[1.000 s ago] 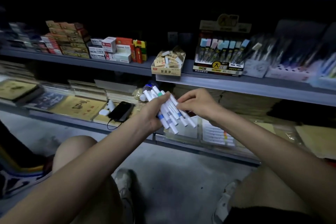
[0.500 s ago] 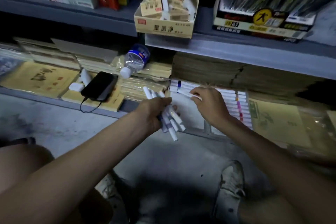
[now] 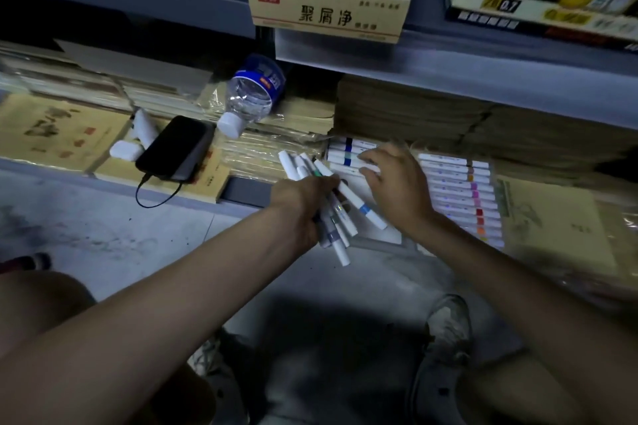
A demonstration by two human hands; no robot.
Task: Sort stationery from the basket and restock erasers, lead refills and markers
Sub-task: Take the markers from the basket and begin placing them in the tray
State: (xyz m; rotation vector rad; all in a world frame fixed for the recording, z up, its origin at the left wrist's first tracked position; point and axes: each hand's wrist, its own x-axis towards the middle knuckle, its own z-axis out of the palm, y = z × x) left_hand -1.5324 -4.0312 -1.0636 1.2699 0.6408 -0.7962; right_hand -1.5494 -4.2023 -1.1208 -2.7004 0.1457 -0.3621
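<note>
My left hand grips a bundle of several white markers with coloured bands, just above the front edge of the lowest shelf. My right hand lies over the marker tray, its fingers touching white markers laid in a row at the tray's left end. To the right of that hand a second row of markers with pink, red and orange bands fills the tray. An open cardboard box of erasers stands on the shelf above.
A black phone on a cable and a lying water bottle sit on stacked paper pads left of the markers. A pen display box stands on the upper shelf at right. My shoes rest on the grey floor below.
The view dropped and closed in on the lowest shelf. My right hand carried one marker from the bundle down into the tray row; my left hand lowered with the rest.
</note>
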